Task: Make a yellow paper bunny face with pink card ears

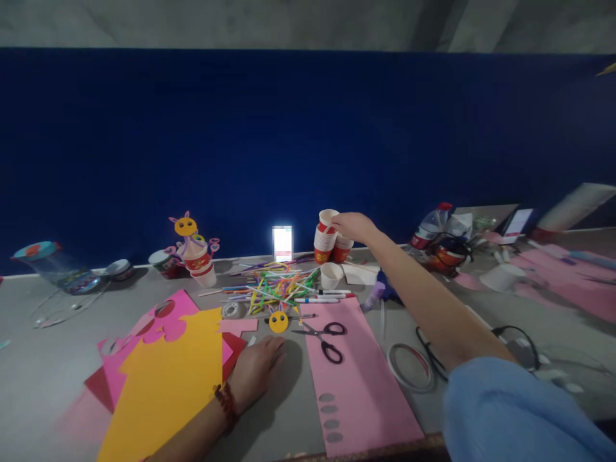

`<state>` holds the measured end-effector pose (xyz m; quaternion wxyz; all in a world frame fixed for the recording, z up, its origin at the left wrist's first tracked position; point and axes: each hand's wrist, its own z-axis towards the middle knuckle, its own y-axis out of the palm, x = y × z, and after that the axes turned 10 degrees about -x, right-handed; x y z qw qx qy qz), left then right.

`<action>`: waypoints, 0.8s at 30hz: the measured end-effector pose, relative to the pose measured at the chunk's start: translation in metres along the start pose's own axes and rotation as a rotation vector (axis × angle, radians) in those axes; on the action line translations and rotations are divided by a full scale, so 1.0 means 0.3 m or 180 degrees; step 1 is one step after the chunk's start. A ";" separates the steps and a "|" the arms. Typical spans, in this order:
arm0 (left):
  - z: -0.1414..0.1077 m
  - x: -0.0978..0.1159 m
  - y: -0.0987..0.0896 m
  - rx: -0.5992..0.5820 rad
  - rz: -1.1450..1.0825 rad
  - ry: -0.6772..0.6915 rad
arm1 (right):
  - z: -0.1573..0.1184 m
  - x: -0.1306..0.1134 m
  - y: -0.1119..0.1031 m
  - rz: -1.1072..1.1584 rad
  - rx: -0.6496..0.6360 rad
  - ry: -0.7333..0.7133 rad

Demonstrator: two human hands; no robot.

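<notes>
My right hand (pixel 355 228) reaches to the back of the table and pinches the rim of a red and white paper cup (pixel 328 219) that sits raised at the top of a stack of paper cups (pixel 325 244). A second stack (pixel 342 248) stands close beside it, partly behind my hand. Palm down, my left hand (pixel 258 372) rests on the table with its fingers loosely stretched out, holding nothing. Beyond its fingertips lies a yellow rabbit-eared face cutout (pixel 278 320). Black-handled scissors (pixel 323 338) lie spread on a pink sheet (pixel 356 378) to its right.
Colourful pipe cleaners (pixel 276 287) are heaped mid-table near markers (pixel 323 299) and a lone cup (pixel 332 276). Yellow paper (pixel 168 378) covers other sheets on the left. A decorated cup figure (pixel 197 253) stands behind. Right are a tape roll (pixel 410 367) and a bottle (pixel 428 229).
</notes>
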<state>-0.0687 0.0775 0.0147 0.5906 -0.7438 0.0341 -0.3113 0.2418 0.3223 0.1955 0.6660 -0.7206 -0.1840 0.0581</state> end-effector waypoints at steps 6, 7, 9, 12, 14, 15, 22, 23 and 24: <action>-0.001 0.003 0.001 -0.0020 0.0043 -0.0066 | 0.043 -0.017 0.072 -0.0032 0.0036 -0.0047; -0.002 0.005 0.001 -0.0024 0.0041 -0.0085 | 0.043 -0.020 0.080 -0.0025 0.0045 -0.0059; -0.003 0.006 0.001 -0.0023 0.0043 -0.0109 | 0.040 -0.023 0.087 -0.0006 0.0049 -0.0059; -0.003 0.005 0.003 0.0002 0.0062 -0.0073 | 0.028 -0.021 0.073 0.0030 0.0070 -0.0017; -0.002 0.003 0.005 0.0023 0.0067 -0.0053 | 0.014 -0.025 0.055 0.0059 0.0121 0.0007; -0.002 0.002 0.005 0.0025 0.0067 -0.0048 | 0.004 -0.030 0.047 0.0072 0.0159 0.0026; 0.000 0.001 0.000 -0.0013 0.0113 -0.0026 | -0.133 -0.153 0.114 0.0211 -0.0068 -0.0306; 0.001 0.001 -0.001 -0.0013 0.0131 -0.0024 | -0.151 -0.171 0.139 0.0248 -0.0222 -0.0432; 0.001 0.001 -0.001 -0.0013 0.0145 -0.0024 | -0.166 -0.184 0.164 0.0289 -0.0339 -0.0525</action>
